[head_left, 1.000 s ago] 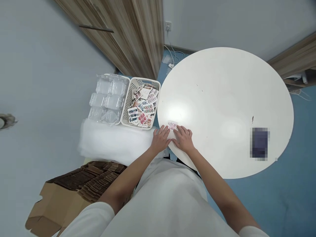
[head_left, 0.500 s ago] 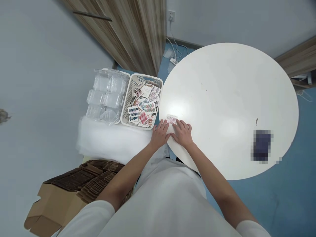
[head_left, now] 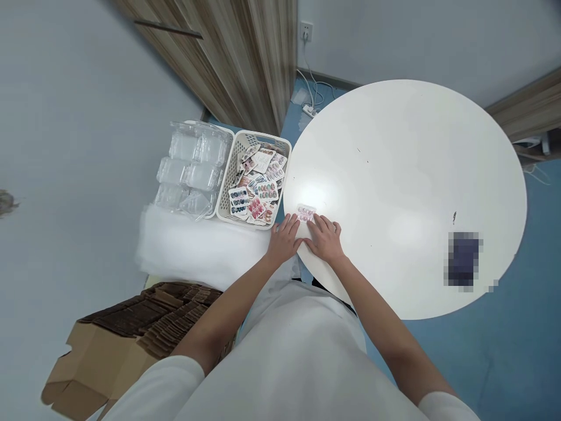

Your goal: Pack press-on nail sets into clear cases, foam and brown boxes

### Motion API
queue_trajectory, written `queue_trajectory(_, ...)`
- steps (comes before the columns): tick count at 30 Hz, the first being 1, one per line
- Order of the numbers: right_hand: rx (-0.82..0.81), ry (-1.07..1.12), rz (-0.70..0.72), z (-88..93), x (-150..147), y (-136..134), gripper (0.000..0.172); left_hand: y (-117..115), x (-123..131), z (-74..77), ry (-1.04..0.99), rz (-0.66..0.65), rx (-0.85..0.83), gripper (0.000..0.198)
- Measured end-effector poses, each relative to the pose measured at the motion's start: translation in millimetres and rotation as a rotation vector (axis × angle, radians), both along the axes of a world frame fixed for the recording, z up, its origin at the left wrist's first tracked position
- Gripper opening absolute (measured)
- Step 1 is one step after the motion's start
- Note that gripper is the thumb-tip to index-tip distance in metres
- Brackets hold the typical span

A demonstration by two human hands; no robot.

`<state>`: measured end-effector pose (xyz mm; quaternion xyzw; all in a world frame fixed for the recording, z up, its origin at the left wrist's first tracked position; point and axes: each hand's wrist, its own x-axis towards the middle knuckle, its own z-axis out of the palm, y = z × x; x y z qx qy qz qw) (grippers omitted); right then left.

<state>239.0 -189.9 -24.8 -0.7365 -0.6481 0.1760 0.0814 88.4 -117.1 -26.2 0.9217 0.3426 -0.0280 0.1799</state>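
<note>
A small clear pack of pink press-on nails (head_left: 305,213) lies at the near left edge of the round white table (head_left: 407,175). My left hand (head_left: 284,238) and my right hand (head_left: 325,238) lie flat side by side on the table just behind it. Their fingers are stretched out, and the fingertips touch or almost touch the pack. Neither hand grips anything.
A white basket (head_left: 256,182) of several nail packs stands left of the table, beside a tray of clear plastic cases (head_left: 190,169). White foam sheeting (head_left: 197,248) lies below them, and an open cardboard box (head_left: 131,333) of brown items sits nearer. A blurred dark object (head_left: 462,257) rests at the table's right.
The view has shifted a little. My hands and the nail pack have slid slightly forward on the table; both hands stay flat behind the pack.
</note>
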Motion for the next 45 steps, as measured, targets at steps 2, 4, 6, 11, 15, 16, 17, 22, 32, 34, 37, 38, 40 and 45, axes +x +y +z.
queue_trajectory(2, 0.005, 0.002, 0.001, 0.7, 0, -1, 0.051, 0, 0, 0.0, -0.003, -0.001, 0.006, 0.05)
queue_trajectory(4, 0.008, 0.003, 0.001, 1.6, 1, -2, 0.053, -1, 0, -0.2, -0.009, -0.004, 0.008, 0.049)
queue_trajectory(6, 0.006, -0.002, -0.004, 2.9, 2, -5, 0.054, -3, 0, -0.4, -0.011, -0.007, 0.007, 0.048)
queue_trajectory(11, 0.011, -0.033, 0.001, 8.7, 8, -23, 0.052, -13, 0, 4.6, -0.022, 0.016, 0.015, 0.046)
queue_trajectory(15, 0.043, -0.067, 0.033, 14.7, 20, -43, 0.051, -31, 0, 16.6, -0.031, 0.08, 0.051, 0.045)
queue_trajectory(16, 0.057, -0.073, 0.047, 16.2, 23, -47, 0.051, -37, 0, 20.1, -0.033, 0.098, 0.063, 0.045)
queue_trajectory(17, 0.072, -0.075, 0.063, 17.8, 26, -51, 0.05, -43, 0, 23.5, -0.036, 0.117, 0.075, 0.045)
queue_trajectory(22, 0.149, -0.032, 0.186, 27.7, 30, -60, 0.045, -72, -7, 39.0, -0.066, 0.22, 0.096, 0.043)
queue_trajectory(32, 0.137, 0.233, 0.446, 63.8, -18, 24, 0.04, -19, -83, 88.9, -0.108, 0.546, 0.043, 0.042)
queue_trajectory(34, 0.15, 0.237, 0.452, 69.5, -36, 46, 0.039, 0, -104, 95.5, -0.121, 0.6, 0.037, 0.043)
queue_trajectory(37, 0.16, 0.234, 0.455, 73.6, -63, 70, 0.039, 20, -131, 100.5, -0.141, 0.609, 0.0, 0.045)
queue_trajectory(38, 0.16, 0.241, 0.453, 74.1, -72, 75, 0.038, 24, -138, 101.6, -0.147, 0.608, -0.009, 0.045)
queue_trajectory(40, 0.164, 0.271, 0.437, 74.8, -86, 83, 0.037, 31, -151, 103.5, -0.162, 0.615, -0.023, 0.045)
queue_trajectory(45, 0.179, 0.383, 0.372, 77.8, -115, 97, 0.034, 47, -175, 105.2, -0.216, 0.728, -0.117, 0.054)
